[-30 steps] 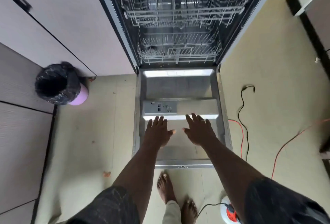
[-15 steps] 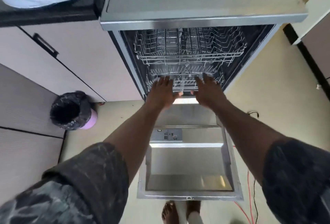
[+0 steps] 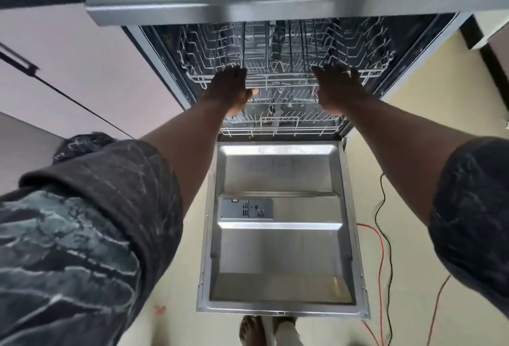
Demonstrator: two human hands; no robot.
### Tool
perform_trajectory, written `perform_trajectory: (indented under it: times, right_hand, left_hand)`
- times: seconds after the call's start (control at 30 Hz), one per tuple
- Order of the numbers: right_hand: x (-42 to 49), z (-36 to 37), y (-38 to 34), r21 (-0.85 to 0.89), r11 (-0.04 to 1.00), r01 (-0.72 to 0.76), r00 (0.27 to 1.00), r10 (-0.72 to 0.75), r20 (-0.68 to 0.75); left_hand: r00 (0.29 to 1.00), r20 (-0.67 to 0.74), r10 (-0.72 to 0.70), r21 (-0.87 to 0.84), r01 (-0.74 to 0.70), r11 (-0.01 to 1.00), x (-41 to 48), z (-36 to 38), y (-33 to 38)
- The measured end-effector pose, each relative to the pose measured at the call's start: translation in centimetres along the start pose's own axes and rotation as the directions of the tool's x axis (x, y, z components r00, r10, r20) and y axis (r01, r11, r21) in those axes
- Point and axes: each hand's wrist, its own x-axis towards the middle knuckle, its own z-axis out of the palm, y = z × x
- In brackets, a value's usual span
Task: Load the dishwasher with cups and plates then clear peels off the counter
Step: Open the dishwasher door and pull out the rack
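Both hands have gone up and farther, from the lower rack (image 3: pixel 278 128) to the upper rack (image 3: pixel 289 52) of the dishwasher (image 3: pixel 275 10). The left hand (image 3: pixel 230 89) and right hand (image 3: pixel 337 89) are flat with straight fingers, holding nothing. Their fingertips are at the rack's near rail, but contact cannot be told. The door (image 3: pixel 281 252) lies flat and open, nearer.

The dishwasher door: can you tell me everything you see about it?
The dishwasher door is folded fully down, lying flat with its inside facing up. It looks like shiny silver metal, pressed into stepped hollows. A grey detergent dispenser with a round knob sits on its left side. Neither hand touches it: the left hand and right hand reach over it toward the wire racks.
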Motion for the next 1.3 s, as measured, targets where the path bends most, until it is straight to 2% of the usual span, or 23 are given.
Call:
perform_trajectory:
  times: [0.17,0.4,0.57,0.83,0.93,1.1,1.3]
  right_hand:
    - [-0.1,0.6,-0.3,0.037,0.999,-0.002,0.999,0.003,-0.046]
    - [-2.8,1.2,-0.2,0.061,0.998,0.026,0.999,-0.024,-0.032]
    - [-7.5,1.8,-0.7,0.064,0.997,0.037,0.999,-0.037,0.0]
    - [-15.8,3.4,-1.8,0.099,0.993,0.056,0.994,-0.046,-0.098]
    - [-18.5,4.0,-2.4,0.102,0.992,0.072,0.989,-0.058,-0.134]
    - [-22.4,5.2,-3.4,0.098,0.994,0.045,0.995,-0.035,-0.095]
    - [-25.9,6.7,-3.5,0.096,0.994,0.061,0.992,-0.049,-0.116]
  left_hand:
    - [0.998,-0.061,-0.008,-0.013,0.007,1.0,0.1,0.6,0.1]
    - [1.0,-0.009,-0.014,-0.054,0.013,0.998,-3.4,0.6,1.0]
    - [0.999,0.03,-0.013,-0.059,0.015,0.998,-7.7,2.0,1.6]
    - [0.995,0.098,-0.025,-0.066,0.031,0.997,-15.4,2.9,3.9]
    - [0.997,0.071,-0.006,-0.083,0.012,0.997,-18.2,3.3,4.5]
    - [0.995,0.091,-0.034,-0.092,0.043,0.995,-22.1,4.0,4.9]
    - [0.996,0.088,-0.022,-0.103,0.031,0.994,-25.9,4.7,5.8]
